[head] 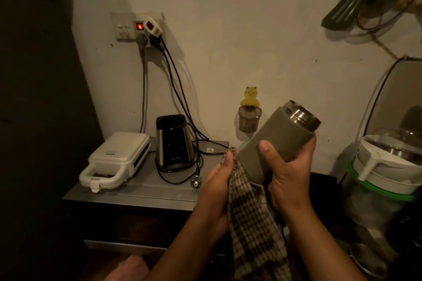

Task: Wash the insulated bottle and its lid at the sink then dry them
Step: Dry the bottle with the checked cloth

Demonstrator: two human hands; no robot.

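The insulated bottle is olive green with a steel threaded neck and no lid on it. It is held in the air, tilted, mouth pointing up and right. My right hand grips its lower body, thumb across the front. My left hand holds a brown checked cloth against the bottle's base, and the cloth hangs down between my forearms. The lid is not in view.
A steel cabinet top at left carries a white sandwich maker, a black blender base and loose cables with a plug. A wall cup with a yellow bear hangs behind. Stacked containers stand at right.
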